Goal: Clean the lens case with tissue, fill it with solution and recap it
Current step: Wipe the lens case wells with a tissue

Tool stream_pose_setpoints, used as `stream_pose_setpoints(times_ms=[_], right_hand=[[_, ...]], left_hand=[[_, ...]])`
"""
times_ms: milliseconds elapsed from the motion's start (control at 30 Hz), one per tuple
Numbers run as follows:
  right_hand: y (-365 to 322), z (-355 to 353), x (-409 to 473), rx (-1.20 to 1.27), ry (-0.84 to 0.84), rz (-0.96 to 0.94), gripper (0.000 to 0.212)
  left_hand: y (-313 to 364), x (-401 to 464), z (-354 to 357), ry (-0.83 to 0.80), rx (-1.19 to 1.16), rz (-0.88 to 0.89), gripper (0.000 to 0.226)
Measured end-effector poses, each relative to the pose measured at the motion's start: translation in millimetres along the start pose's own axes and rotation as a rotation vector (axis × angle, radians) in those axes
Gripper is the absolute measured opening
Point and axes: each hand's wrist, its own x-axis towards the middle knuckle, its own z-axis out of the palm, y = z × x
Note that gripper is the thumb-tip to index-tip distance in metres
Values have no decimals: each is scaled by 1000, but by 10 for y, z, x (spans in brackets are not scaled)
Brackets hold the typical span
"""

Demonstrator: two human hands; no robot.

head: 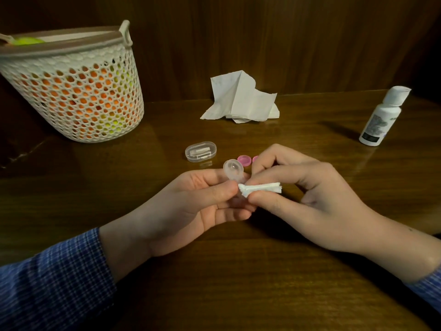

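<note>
My left hand (pixel 202 206) holds the clear lens case (pixel 233 169) between thumb and fingers, one open well sticking up above them. My right hand (pixel 305 199) pinches a twisted piece of white tissue (pixel 260 188), whose tip meets the case at the hidden lower well. Two pink caps (pixel 244 160) lie on the table just behind the hands, the right one partly hidden by my right fingers. The white solution bottle (pixel 381 115) stands at the far right with its cap on.
A crumpled white tissue (pixel 241 99) lies at the back against the wooden wall. A clear oval box (pixel 201 151) sits left of the caps. A white mesh basket (pixel 71 87) with orange and yellow contents stands at the far left on the wooden table (pixel 238 271).
</note>
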Motion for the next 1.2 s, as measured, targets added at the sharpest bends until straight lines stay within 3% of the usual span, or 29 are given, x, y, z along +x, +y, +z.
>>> stream_pose_setpoints(times_ms=[167, 333, 533, 967, 1200], right_hand=[[5, -132, 60, 372, 144, 136, 19], [-9, -93, 32, 39, 142, -46, 17], [2, -42, 12, -156, 5, -260, 20], [32, -90, 20, -439, -22, -352, 24], [-37, -79, 16, -483, -82, -278, 20]], left_hand=[[32, 29, -52, 4, -76, -75, 22], [30, 24, -102, -93, -177, -188, 30], [28, 16, -77, -135, -132, -243, 28], [65, -12, -15, -101, -56, -264, 27], [49, -2, 2, -18, -77, -230, 31]])
